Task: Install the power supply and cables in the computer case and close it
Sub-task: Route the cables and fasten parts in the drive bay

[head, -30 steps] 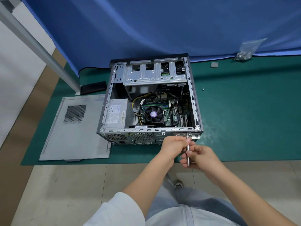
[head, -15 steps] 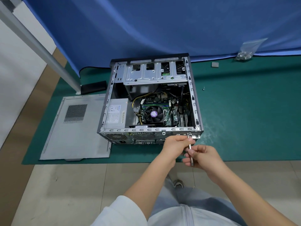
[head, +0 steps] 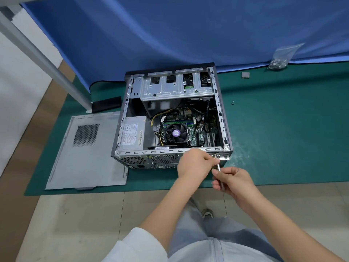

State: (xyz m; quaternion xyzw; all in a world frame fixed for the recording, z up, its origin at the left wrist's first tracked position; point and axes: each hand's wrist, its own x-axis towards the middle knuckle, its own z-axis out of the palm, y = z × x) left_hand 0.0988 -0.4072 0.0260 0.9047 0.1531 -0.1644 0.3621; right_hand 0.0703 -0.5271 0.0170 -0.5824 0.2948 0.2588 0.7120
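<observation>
The open computer case [head: 222, 118] lies on its side on the green mat [head: 283, 138]. The grey power supply [head: 132, 134] sits in its near-left corner, with yellow and black cables [head: 160, 114] running to the motherboard and its fan [head: 176, 133]. My right hand [head: 233, 181] grips a metal screwdriver [head: 219, 168] whose tip meets the case's rear edge by the bracket [head: 222, 157]. My left hand [head: 196, 164] pinches the shaft near that tip. The detached grey side panel [head: 88, 159] lies flat to the left.
A blue cloth [head: 188, 31] hangs behind the case. A clear bag of screws [head: 279, 61], a small grey pad [head: 245, 75] and a loose screw [head: 233, 103] lie on the mat at the back right. A metal post [head: 43, 59] slants at left, with a black block [head: 106, 104] at its foot.
Both hands have shifted slightly right along the case's rear edge, and the screwdriver has tilted a little. The case and panel have not moved.
</observation>
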